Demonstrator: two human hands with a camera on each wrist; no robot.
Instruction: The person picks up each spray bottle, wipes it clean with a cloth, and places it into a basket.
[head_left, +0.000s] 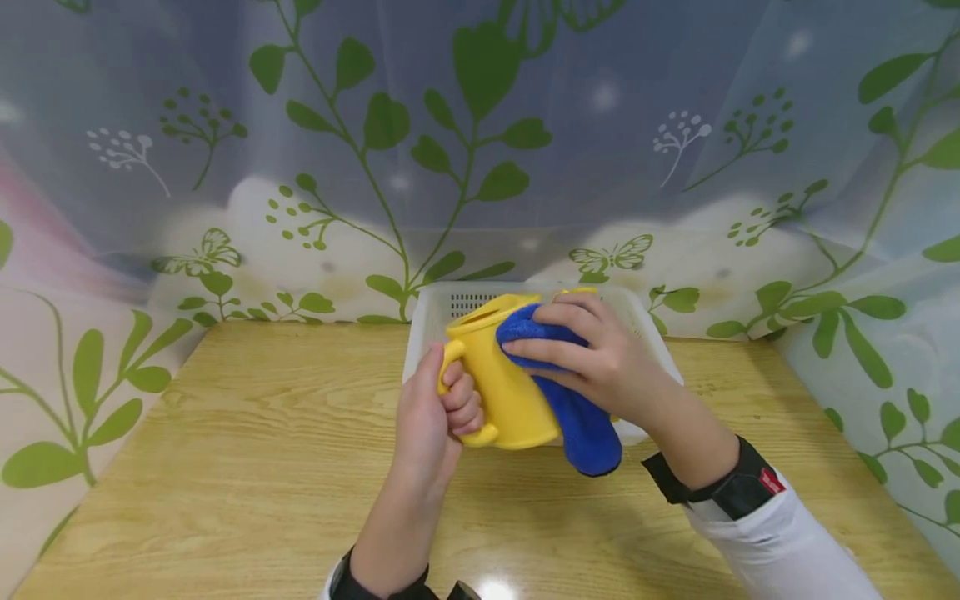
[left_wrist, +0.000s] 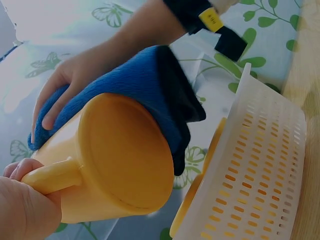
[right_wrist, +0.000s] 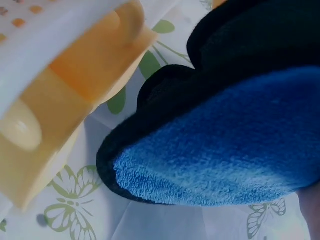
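My left hand (head_left: 437, 408) grips the handle of a yellow pitcher (head_left: 504, 387), fingers curled round it. The pitcher tilts, with its open top away from me; its round base (left_wrist: 127, 155) faces the left wrist camera. My right hand (head_left: 592, 354) holds a blue cloth (head_left: 588, 429) with a dark edge against the pitcher's right side. Part of the cloth hangs down beside the pitcher. Up close in the right wrist view, the cloth (right_wrist: 225, 145) fills much of the frame, and most of the right hand is hidden there.
Behind the pitcher, a white perforated basket (head_left: 427, 321) stands on the wooden table (head_left: 300, 450). Yellow items (right_wrist: 65, 100) show in the basket, partly hidden. A leaf-and-butterfly patterned curtain (head_left: 600, 167) borders the table's back and sides.
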